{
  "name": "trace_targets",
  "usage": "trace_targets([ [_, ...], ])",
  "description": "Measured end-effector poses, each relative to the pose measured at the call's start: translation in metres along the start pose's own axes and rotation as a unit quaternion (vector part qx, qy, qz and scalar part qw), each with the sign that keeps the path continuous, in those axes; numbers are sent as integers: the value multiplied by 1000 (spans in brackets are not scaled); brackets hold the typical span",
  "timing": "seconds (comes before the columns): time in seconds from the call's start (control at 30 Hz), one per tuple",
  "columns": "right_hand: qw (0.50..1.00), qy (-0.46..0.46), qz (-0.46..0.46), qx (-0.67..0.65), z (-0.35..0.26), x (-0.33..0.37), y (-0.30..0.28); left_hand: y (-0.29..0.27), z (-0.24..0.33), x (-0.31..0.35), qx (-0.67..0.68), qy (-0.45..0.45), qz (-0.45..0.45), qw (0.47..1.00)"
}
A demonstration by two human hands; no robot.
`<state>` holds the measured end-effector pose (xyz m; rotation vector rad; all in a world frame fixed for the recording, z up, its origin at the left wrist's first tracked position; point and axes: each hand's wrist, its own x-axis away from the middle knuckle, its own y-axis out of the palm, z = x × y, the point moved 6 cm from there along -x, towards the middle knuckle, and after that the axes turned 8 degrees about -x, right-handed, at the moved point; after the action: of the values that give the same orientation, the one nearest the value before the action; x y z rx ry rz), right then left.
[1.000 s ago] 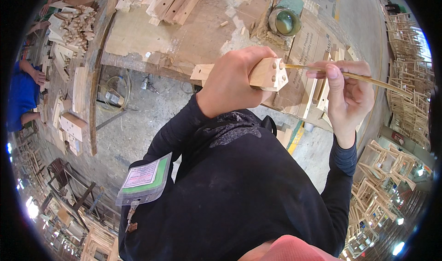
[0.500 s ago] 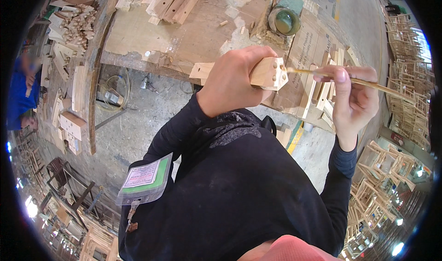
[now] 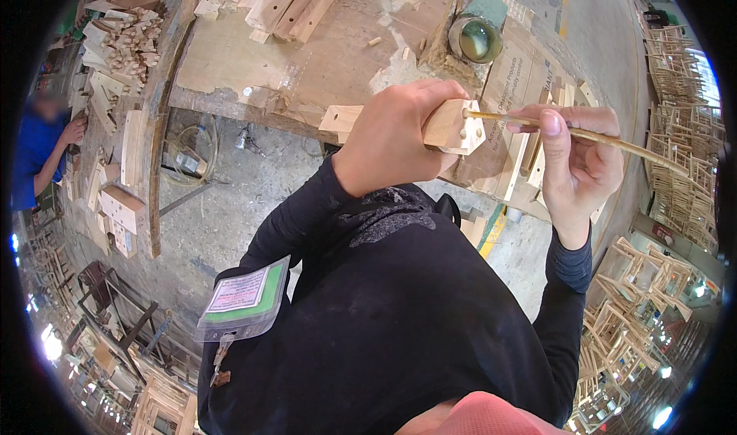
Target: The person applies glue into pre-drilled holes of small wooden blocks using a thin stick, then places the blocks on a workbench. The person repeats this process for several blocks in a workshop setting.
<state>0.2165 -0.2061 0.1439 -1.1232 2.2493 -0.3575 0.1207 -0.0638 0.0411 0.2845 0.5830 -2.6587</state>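
Observation:
My left hand (image 3: 394,137) is wrapped round several wooden pieces (image 3: 447,129), whose end with drilled holes points right. Between thumb and fingers of my right hand (image 3: 581,155) is a thin wooden stick (image 3: 618,142), slanting down to the right. Its tip touches a hole in the end of the wooden pieces. More of these pieces' length (image 3: 338,119) shows to the left of my left hand. Beyond my hands stands a round container (image 3: 476,39) with a pale liquid in it.
Long wooden slats (image 3: 285,5) lie on the workbench (image 3: 253,59) at the far left. Cardboard (image 3: 503,82) lies under wood strips on the right. Another person in blue (image 3: 38,151) is at a bench on the left. Chair frames (image 3: 633,304) are stacked at right.
The stick's tip has moved left onto a hole in the wood, and my right hand has shifted slightly left with it. The person in blue has moved an arm.

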Motion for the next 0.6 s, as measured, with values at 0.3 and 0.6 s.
trace_targets([
  [0.3,1000,3,21,-7,-5,-3,-3,0,-2,-4,1,-11,-16,1000],
  [0.6,1000,-2,18,-8,-13,-7,-4,0,1,-5,-4,0,-21,1000],
])
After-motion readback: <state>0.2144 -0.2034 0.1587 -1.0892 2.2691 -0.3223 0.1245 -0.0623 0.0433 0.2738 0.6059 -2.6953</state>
